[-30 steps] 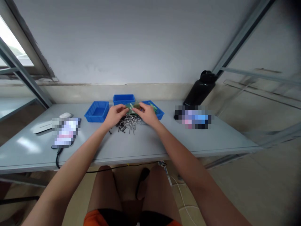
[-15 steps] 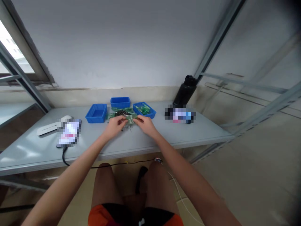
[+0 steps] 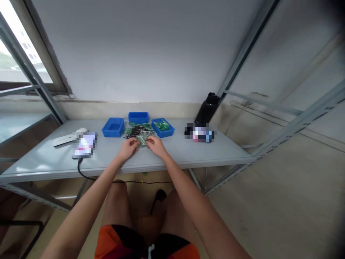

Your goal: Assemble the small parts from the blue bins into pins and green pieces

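A small clear plastic bag with green markings point(image 3: 142, 140) is stretched between my two hands, just in front of the pile. My left hand point(image 3: 128, 148) pinches its left side with thumb and fingers. On the other side, my right hand point(image 3: 156, 146) grips the right edge the same way. Behind the bag lies a heap of thin dark and silvery metal pieces point(image 3: 138, 131), too small to name, with more green-marked bags around it. A blue bin point(image 3: 167, 132) at the right of the heap holds several green-marked packets.
Two more blue bins stand at the left point(image 3: 111, 133) and at the back point(image 3: 138, 119). A phone point(image 3: 85, 144) on a cable and a white device point(image 3: 64, 139) lie at the left. At the right are a black bottle point(image 3: 207, 109) and another blurred-out device point(image 3: 199, 134).
My hands have drawn the bag toward me, off the heap to its near side, so more of the metal pieces show. The camera view has also shifted slightly.
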Demonstrator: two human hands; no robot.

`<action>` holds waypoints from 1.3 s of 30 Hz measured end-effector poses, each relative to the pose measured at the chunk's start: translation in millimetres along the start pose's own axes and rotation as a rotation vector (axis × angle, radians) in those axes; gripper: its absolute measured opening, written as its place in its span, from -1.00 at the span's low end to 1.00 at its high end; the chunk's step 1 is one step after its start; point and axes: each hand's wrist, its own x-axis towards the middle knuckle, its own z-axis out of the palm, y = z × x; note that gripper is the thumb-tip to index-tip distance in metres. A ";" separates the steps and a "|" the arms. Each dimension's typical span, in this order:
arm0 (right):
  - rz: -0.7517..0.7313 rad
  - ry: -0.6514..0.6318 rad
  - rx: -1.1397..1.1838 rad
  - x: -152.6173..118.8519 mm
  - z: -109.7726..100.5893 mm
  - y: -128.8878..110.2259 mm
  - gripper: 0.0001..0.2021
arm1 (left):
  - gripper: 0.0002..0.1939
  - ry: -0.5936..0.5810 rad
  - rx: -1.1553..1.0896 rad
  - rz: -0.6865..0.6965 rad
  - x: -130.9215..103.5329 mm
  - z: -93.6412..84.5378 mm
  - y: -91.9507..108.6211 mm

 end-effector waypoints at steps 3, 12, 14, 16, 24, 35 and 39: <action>-0.021 -0.002 -0.027 1.8 1.9 4.5 -0.92 | -0.74 0.042 0.006 -0.007 -2.4 0.0 -0.6; -0.019 0.011 -0.020 2.5 3.4 8.2 -0.91 | -0.76 0.087 0.047 -0.006 -1.6 0.2 -1.9; -0.028 0.024 -0.037 2.8 3.1 8.7 -0.91 | -0.76 0.065 0.061 0.000 -0.7 0.0 -4.4; -0.031 0.044 -0.063 3.2 4.3 9.3 -0.92 | -0.77 0.047 0.078 0.005 -0.2 -0.3 -5.5; 0.020 0.228 -0.086 -0.6 15.4 2.3 -0.81 | -0.77 0.050 0.040 0.055 -0.3 -0.4 3.1; -0.150 0.102 -0.213 -5.9 16.4 -5.1 -0.80 | -0.71 0.041 -0.062 0.086 -4.0 12.6 0.2; -0.059 0.081 -0.124 -1.9 15.5 -0.6 -0.82 | -0.71 0.142 -0.079 0.064 0.9 11.1 -5.1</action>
